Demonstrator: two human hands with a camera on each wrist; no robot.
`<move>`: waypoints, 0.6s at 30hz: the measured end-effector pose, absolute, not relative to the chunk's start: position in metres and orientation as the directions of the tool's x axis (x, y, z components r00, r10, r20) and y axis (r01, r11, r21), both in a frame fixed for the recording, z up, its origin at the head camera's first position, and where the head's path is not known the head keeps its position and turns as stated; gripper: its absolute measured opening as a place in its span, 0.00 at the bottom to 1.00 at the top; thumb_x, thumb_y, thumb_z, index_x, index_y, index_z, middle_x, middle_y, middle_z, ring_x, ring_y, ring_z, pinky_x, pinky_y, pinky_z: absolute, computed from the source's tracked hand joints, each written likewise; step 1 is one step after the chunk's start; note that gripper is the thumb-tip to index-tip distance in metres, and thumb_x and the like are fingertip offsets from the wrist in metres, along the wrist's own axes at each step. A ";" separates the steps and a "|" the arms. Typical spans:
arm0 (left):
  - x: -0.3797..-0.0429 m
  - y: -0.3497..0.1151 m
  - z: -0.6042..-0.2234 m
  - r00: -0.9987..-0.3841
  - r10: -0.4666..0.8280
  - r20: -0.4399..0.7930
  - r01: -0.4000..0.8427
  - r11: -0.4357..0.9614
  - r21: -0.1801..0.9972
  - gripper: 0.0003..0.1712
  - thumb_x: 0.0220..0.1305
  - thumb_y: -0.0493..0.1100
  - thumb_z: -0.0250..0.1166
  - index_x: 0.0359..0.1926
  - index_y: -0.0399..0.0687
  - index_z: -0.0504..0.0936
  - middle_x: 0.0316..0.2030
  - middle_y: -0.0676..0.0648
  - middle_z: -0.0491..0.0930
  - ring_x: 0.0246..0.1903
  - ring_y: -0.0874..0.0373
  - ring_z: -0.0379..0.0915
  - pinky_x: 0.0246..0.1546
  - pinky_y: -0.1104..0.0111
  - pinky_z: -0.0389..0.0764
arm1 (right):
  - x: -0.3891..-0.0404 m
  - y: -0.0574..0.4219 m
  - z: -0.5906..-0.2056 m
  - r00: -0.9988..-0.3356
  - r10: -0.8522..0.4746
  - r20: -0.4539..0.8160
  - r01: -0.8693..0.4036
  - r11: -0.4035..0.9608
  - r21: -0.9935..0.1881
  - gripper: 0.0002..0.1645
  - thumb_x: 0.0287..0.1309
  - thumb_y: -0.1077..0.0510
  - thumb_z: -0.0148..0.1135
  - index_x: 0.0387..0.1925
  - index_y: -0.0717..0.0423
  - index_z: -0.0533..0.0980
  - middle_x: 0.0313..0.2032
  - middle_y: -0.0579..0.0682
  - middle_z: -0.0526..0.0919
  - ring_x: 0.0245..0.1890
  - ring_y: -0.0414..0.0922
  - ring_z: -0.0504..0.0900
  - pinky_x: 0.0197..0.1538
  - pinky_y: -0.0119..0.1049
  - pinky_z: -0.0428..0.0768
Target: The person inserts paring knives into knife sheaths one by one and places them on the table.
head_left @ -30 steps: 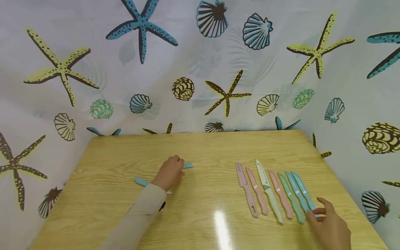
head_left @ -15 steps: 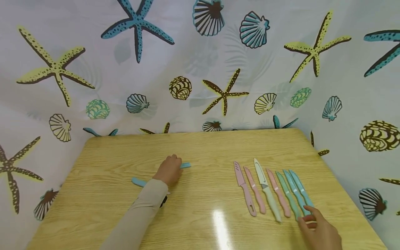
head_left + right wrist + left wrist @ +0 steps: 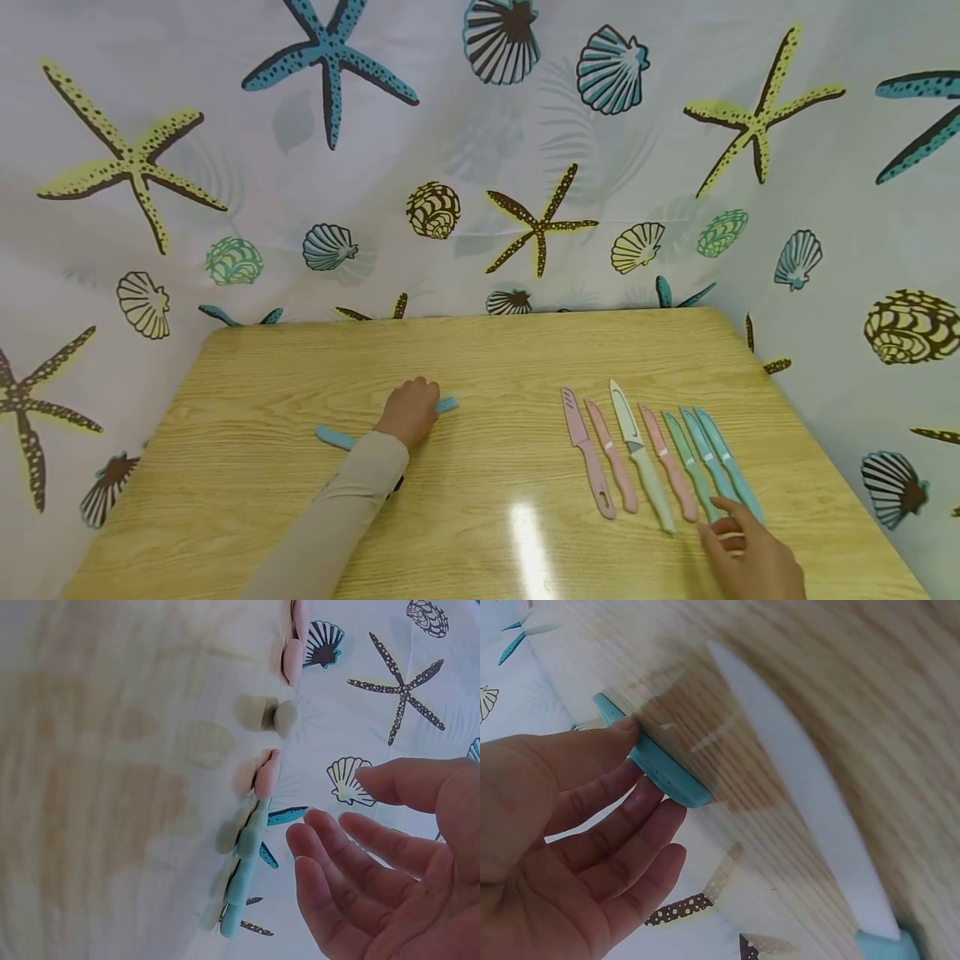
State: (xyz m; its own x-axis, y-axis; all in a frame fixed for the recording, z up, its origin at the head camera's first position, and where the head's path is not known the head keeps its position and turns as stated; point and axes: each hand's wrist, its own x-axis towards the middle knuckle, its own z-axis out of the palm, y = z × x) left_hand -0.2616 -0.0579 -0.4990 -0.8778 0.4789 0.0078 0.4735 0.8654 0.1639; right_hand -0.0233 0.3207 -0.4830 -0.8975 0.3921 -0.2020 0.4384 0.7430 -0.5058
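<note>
My left hand (image 3: 408, 412) pinches a small blue knife sheath (image 3: 660, 765) between thumb and fingertips, at the left middle of the table. Beside it lies a knife with a bare white blade (image 3: 802, 787) and a blue handle (image 3: 335, 437); in the head view my forearm covers most of this knife. My right hand (image 3: 753, 550) hovers by the handle ends of a row of knives, nearest the green knife (image 3: 681, 442) and the two blue knives (image 3: 742, 483). In the right wrist view its fingers are loosely bent, apart from the handles, and hold nothing.
The row at the right also has a wide pink knife (image 3: 596, 479), two slimmer pink knives (image 3: 622, 479) and a cream knife (image 3: 654, 492). They lie side by side on the wooden table (image 3: 480, 358). A sea-patterned cloth (image 3: 450, 125) surrounds its back and sides.
My right hand has moved left along the handle ends, from the outer blue knife toward the green one. The sheath in my left hand has tilted and shifted slightly.
</note>
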 end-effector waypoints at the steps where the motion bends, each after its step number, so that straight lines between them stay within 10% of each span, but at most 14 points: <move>1: -0.261 -0.058 -0.499 -0.878 0.479 0.002 0.473 0.866 0.162 0.07 0.58 0.35 0.69 0.34 0.35 0.80 0.28 0.41 0.74 0.28 0.48 0.75 0.27 0.60 0.81 | -0.023 0.320 -0.483 -0.900 0.391 -0.195 0.433 0.744 -0.509 0.33 0.64 0.44 0.57 0.62 0.62 0.67 0.40 0.56 0.83 0.37 0.52 0.85 0.33 0.44 0.81; 18: -0.247 -0.063 -0.498 -0.836 0.536 0.118 0.546 0.833 0.087 0.08 0.61 0.36 0.66 0.34 0.32 0.78 0.26 0.40 0.77 0.26 0.48 0.77 0.24 0.63 0.81 | -0.026 0.291 -0.484 -0.938 0.331 -0.106 0.330 0.756 -0.565 0.24 0.61 0.52 0.62 0.55 0.62 0.75 0.36 0.50 0.84 0.34 0.47 0.84 0.35 0.37 0.84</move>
State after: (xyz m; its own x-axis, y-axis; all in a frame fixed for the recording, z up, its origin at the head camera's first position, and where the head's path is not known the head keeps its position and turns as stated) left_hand -0.2472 -0.0634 -0.4982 -0.8360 0.5358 0.1184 0.5462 0.8331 0.0869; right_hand -0.0258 0.2912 -0.4841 -0.9377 0.3309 -0.1059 0.3305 0.7557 -0.5654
